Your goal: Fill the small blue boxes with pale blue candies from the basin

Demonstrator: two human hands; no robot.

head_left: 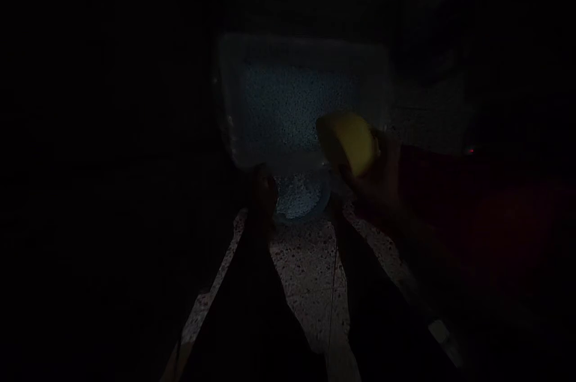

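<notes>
The picture is very dark. My right hand (380,175) grips a yellow cup (355,141) from its right and lower side. The cup is tilted, its mouth turned left, over the near right part of a translucent rectangular tub (270,161). A pale, speckled surface shows inside the tub; whether it is contents or the floor seen through it, I cannot tell. Just in front of the tub is a round, bluish basin (324,202), partly hidden, with something pale and bright inside. My left hand cannot be made out.
My legs, dark shapes (256,286), reach forward on both sides of the basin over a speckled floor (306,286). Dark red cloth (450,202) lies beyond my right forearm. A small red light (471,150) glows at the right. The surroundings are black.
</notes>
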